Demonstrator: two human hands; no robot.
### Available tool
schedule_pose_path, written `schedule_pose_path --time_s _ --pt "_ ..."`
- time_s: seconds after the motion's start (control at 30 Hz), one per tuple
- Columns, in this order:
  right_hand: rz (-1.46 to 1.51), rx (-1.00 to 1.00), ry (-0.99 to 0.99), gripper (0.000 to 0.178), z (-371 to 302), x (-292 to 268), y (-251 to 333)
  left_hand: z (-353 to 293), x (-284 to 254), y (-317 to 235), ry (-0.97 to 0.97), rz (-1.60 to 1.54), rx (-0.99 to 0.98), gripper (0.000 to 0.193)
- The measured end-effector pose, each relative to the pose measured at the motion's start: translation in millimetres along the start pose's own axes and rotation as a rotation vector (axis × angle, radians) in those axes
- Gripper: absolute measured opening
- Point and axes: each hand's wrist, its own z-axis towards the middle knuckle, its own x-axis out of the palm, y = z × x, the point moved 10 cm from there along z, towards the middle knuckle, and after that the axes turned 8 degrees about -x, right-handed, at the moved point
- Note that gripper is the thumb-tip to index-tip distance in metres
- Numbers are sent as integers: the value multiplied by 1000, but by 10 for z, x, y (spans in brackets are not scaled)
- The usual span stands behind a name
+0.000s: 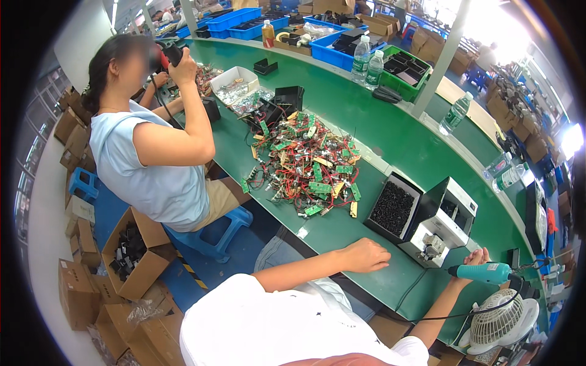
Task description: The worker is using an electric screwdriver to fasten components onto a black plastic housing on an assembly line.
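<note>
My right hand (467,271) is wrapped round a teal electric screwdriver (487,272), which lies level with its black tip toward the left. A cable runs from its rear end. My left hand (365,255) rests at the near edge of the green bench, back of the hand up, with curled fingers. Whatever those fingers may hold is hidden. Between and beyond my hands stands a white-and-black screw feeder (439,226). To its left, a box of small black screws (394,207) sits close against it.
A heap of wired green circuit boards (311,165) covers the bench to the left. On the far left a seated co-worker (146,134) lifts a power tool. A white fan (497,320) stands at the lower right; several water bottles (455,114) line the far ledge.
</note>
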Motion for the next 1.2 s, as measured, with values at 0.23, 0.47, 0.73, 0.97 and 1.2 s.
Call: schedule_pose_path --time_s 0.23,0.47,0.73,0.97,1.2 --pt "-26 -6 5 27 47 -56 -56 2 2 1 -3 0 2 18" --pt "-10 20 -2 26 -1 9 0 -4 15 15 -10 -25 -6 18" --pt "0 11 -27 26 -74 55 117 -12 -3 -10 -13 -3 -12 18" --pt "113 -24 106 30 58 -109 -223 32 -49 8 20 -111 -70 15" --pt "-50 -109 -71 22 -10 -85 -226 149 28 -126 125 -58 -36 13"
